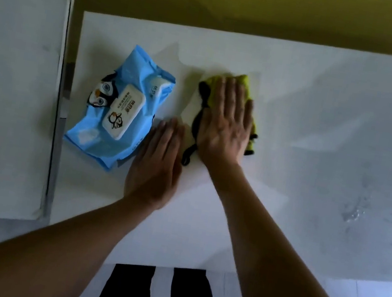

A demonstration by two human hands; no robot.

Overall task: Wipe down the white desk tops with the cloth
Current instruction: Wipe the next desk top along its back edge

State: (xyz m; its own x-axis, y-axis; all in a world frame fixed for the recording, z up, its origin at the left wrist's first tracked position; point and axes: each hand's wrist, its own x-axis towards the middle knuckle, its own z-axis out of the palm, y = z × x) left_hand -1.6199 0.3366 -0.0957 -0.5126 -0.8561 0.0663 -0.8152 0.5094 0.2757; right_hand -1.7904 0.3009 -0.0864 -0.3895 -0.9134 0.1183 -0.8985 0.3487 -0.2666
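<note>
Your right hand [226, 122] presses flat, fingers straight, on the yellow-green cloth [245, 89]; bare surface [328, 97] stretches right of it. Your left hand [155, 167] lies flat beside it, touching the blue wipes pack [123, 110].

Smooth white surface [301, 101] with a wet sheen at right, soft yellow-green cloth [246, 84] edged black, glossy crinkled blue plastic wipes pack [135, 73], hard white lid [121, 112]

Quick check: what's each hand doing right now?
Left hand: open, flat on the white desk top, holding nothing.
Right hand: open, straight fingers pressing the yellow-green cloth onto the desk.
</note>
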